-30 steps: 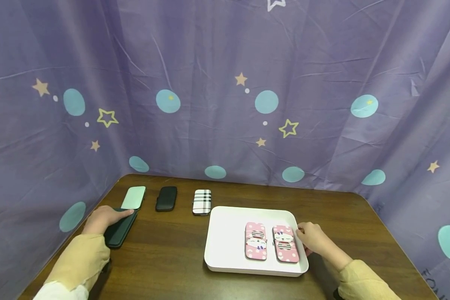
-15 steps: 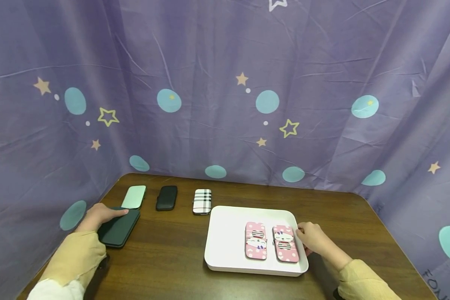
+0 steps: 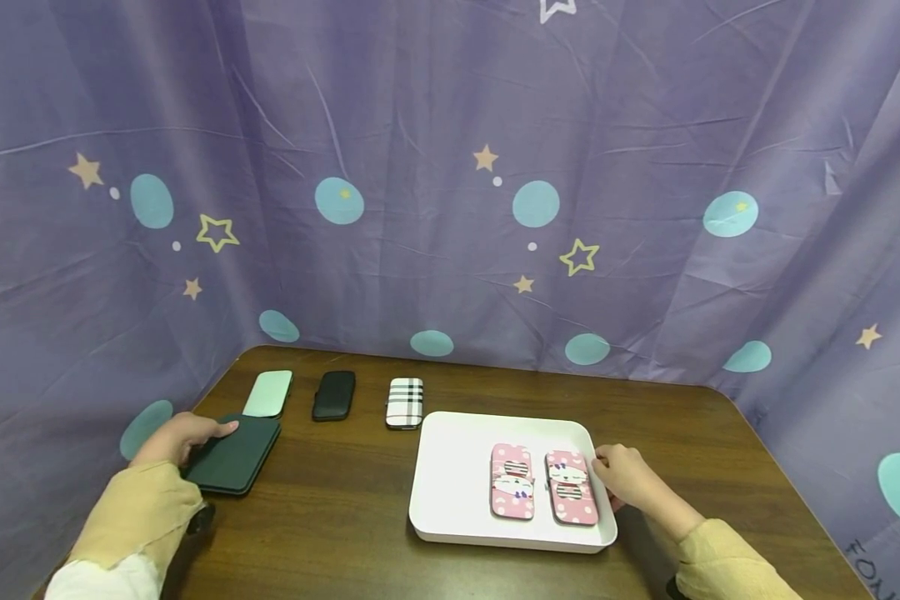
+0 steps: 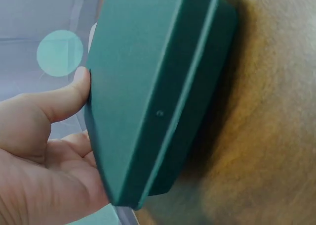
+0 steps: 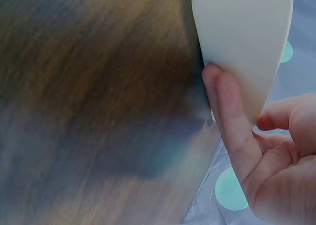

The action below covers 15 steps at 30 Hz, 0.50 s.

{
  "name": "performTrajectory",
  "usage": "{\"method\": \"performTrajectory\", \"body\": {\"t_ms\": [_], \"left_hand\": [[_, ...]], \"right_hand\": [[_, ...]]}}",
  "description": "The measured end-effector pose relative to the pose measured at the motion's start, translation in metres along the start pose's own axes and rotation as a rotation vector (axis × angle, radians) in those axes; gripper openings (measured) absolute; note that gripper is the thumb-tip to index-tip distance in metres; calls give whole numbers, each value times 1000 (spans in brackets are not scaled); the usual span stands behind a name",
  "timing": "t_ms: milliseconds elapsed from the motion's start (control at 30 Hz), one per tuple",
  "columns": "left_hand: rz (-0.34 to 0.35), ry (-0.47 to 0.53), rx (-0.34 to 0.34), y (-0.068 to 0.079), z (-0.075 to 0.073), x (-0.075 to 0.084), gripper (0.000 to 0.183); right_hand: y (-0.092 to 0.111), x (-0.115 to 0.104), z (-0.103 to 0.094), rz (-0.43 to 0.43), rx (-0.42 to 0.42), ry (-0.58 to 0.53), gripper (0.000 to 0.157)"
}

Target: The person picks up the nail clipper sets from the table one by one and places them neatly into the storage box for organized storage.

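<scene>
At the left side of the table my left hand point(image 3: 182, 436) grips a dark green case point(image 3: 234, 454) by its left edge. In the left wrist view the thumb point(image 4: 74, 97) presses one edge of the case, whose side shows a long seam; the other fingers are partly hidden behind it. My right hand point(image 3: 624, 475) holds the right wall of a white tray point(image 3: 450, 500), with fingers point(image 5: 232, 106) against the outside of the wall in the right wrist view. Two pink cases with cartoon cat prints, a left one point(image 3: 512, 500) and a right one point(image 3: 567, 462), lie in the tray.
Along the back of the brown wooden table point(image 3: 330, 517) lie a mint green case point(image 3: 269, 393), a black case point(image 3: 334, 396) and a plaid case point(image 3: 404, 403). The mint one is just behind the dark green case. A purple curtain point(image 3: 435, 125) with stars hangs behind the table.
My left hand has shifted left along the dark green case, and more of the case's top shows. The right hand and the tray have stayed in place.
</scene>
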<state>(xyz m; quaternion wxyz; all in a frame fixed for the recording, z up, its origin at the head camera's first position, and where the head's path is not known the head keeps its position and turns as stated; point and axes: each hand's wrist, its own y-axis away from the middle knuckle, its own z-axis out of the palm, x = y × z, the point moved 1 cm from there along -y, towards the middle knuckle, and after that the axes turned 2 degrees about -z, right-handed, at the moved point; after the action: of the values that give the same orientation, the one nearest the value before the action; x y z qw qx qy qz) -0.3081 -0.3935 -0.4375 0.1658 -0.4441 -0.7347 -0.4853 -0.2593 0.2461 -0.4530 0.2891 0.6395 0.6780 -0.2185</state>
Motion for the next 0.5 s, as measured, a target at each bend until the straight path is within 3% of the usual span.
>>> {"method": "performTrajectory", "body": {"t_ms": [200,367,500], "left_hand": [[-41,87,-101,5,1,-1,63],[-46,99,-83,7,3,1,74],[-50,147,-110,8,5,0,59]], "right_hand": [[0,-1,0,-15,-3,-2,28],[1,-2,-1,-7,-3,4,29],[1,-2,-1,-8,-7,1,29]]}}
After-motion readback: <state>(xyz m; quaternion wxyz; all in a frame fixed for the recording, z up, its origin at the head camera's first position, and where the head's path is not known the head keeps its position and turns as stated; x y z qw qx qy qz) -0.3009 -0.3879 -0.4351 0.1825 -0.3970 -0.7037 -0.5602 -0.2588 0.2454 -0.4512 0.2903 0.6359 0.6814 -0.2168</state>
